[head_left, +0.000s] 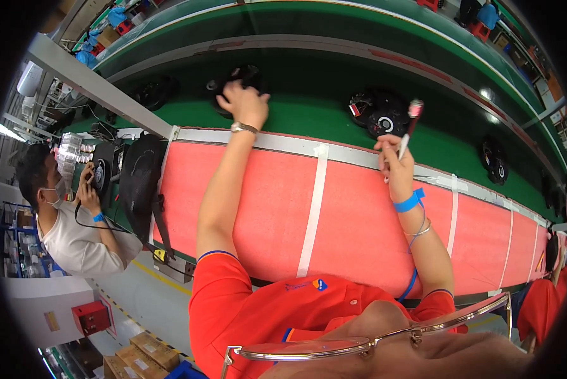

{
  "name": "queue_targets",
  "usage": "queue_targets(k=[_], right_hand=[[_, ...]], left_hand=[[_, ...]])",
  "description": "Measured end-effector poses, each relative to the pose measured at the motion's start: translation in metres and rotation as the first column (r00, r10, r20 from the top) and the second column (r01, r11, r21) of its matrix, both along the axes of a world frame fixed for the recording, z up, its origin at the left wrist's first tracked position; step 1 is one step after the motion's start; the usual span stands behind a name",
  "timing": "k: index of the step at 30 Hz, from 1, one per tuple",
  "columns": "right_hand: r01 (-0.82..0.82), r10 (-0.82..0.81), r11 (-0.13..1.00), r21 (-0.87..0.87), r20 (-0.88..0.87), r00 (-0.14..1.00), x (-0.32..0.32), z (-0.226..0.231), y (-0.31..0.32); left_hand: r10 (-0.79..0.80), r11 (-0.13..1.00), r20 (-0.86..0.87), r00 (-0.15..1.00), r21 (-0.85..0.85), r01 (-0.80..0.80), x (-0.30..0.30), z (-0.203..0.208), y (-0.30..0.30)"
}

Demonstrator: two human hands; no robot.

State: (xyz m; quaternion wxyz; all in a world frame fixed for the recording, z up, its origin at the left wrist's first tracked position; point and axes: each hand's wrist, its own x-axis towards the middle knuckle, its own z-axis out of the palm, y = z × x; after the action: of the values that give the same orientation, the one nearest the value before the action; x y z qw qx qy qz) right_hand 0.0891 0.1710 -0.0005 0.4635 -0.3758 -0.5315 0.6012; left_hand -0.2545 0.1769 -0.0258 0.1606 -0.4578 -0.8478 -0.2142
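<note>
My left hand (247,106) reaches over the green conveyor belt (302,117), its fingers spread at the near edge of a black round unit (250,77). The hand hides part of that unit, and whether it presses on it I cannot tell. My right hand (394,158) is closed around a slim pen-like tool (404,145), white by the fingers, with a dark shaft and a pink-and-white upper end. Just beyond this hand lies another black round unit (384,114) with a pale ring and a small red-and-white label. A blue wrist strap (410,201) with a cord circles my right wrist.
Pink matting (277,208) with white tape strips covers the near bench. More black units (495,161) lie along the belt. To the left, a metal post (100,88) slants up beside a black bag-like item (141,183). A masked co-worker (75,215) handles a round part there.
</note>
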Motion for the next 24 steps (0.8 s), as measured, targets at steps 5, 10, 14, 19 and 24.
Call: queue_targets(k=[5, 10, 14, 19, 24], right_hand=[[-0.273, 0.28, 0.939, -0.211, 0.004, 0.96, -0.001, 0.011, -0.004], [-0.275, 0.292, 0.911, -0.307, 0.012, 0.956, 0.002, 0.01, -0.001], [-0.295, 0.344, 0.888, -0.352, 0.086, 0.935, -0.013, 0.012, 0.001], [-0.316, 0.411, 0.881, -0.353, 0.236, 0.881, -0.062, 0.004, 0.019], [-0.172, 0.218, 0.976, -0.133, 0.574, 0.79, -0.1, 0.001, 0.04]], left_hand=[[-0.44, 0.881, 0.254, 0.861, -0.063, 0.469, 0.089, 0.0, -0.006], [-0.636, 0.766, 0.23, 0.736, 0.297, 0.57, 0.089, 0.025, -0.001], [-0.339, 0.929, 0.105, 0.935, 0.196, 0.315, 0.022, -0.007, 0.015], [-0.448, 0.894, 0.488, 0.749, 0.269, 0.36, 0.023, 0.009, 0.014], [-0.487, 0.873, 0.447, 0.751, 0.268, 0.407, 0.042, 0.023, 0.007]])
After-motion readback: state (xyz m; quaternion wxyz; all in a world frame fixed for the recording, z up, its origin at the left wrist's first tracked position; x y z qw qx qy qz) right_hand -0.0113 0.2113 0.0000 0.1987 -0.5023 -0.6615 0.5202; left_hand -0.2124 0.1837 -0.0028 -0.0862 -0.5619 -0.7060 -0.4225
